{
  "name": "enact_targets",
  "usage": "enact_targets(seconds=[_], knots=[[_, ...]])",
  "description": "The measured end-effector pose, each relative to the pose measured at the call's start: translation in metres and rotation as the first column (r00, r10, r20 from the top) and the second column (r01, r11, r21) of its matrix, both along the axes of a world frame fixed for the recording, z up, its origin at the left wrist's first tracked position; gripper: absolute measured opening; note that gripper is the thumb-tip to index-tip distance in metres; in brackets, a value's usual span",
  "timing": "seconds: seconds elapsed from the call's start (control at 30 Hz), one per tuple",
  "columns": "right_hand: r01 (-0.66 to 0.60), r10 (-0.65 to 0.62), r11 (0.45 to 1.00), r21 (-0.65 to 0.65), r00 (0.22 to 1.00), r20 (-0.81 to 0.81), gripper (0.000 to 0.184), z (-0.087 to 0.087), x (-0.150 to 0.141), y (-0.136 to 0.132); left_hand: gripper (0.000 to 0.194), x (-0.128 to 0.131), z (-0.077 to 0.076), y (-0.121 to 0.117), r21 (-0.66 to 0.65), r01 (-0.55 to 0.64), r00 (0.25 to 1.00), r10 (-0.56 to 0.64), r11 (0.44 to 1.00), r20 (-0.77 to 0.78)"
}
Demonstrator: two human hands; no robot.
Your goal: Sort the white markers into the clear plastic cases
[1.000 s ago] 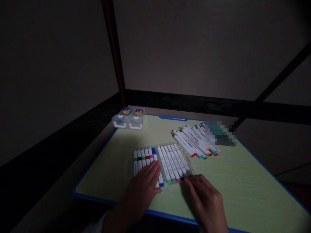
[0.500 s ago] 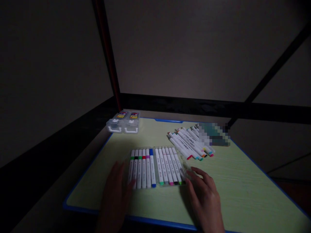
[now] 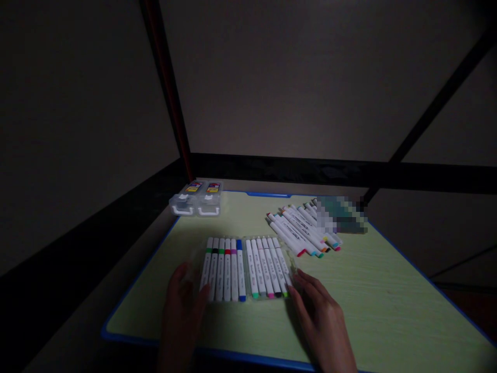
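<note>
Two side-by-side rows of white markers point(image 3: 221, 272) lie in a clear plastic marker case point(image 3: 246, 280) spread flat on the table. Green, black, red, purple and blue bands mark the left row, while the right row has coloured lower ends. My left hand point(image 3: 181, 305) is curled at the case's left edge, its thumb against the outermost marker; its other fingers are partly in shadow. At the opposite edge, my right hand point(image 3: 320, 311) closes thumb and fingers on the case's right side, near the lower end of the last marker.
Behind the case, to the right, lies a pile of loose markers point(image 3: 297, 228) beside a blurred-out flat greenish item point(image 3: 345, 215). Two clear handled cases point(image 3: 209, 199) stand at the far left corner. The pale green table point(image 3: 373, 311) has a blue rim.
My left fingers have curled in at the case's left edge. My right hand has shifted slightly left and closed on the right edge. The case has moved slightly left.
</note>
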State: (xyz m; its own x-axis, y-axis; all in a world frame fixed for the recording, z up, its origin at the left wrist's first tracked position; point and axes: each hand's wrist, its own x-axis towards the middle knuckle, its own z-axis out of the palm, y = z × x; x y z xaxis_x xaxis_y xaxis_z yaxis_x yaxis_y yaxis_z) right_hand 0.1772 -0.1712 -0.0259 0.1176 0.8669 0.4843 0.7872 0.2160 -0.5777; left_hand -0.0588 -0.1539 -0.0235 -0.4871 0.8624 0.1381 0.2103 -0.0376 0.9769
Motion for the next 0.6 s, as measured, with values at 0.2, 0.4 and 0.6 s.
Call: enact_targets(seconds=[0.2,0.4,0.6], knots=[[-0.07,0.069,0.997,0.035,0.997,0.023,0.031,0.003,0.001,0.0,0.063,0.028,0.02,0.005,0.138,-0.101,0.98,0.075,0.985,0.182],[-0.1,0.1,0.994,0.034,0.995,0.003,0.027,0.005,0.001,-0.001,0.077,0.055,0.028,0.005,0.173,-0.158,0.959,0.109,0.972,0.261],[-0.113,0.113,0.994,0.008,0.993,-0.028,0.026,0.007,0.0,-0.001,0.08,0.08,0.023,0.005,0.253,-0.138,0.979,0.093,0.957,0.184]])
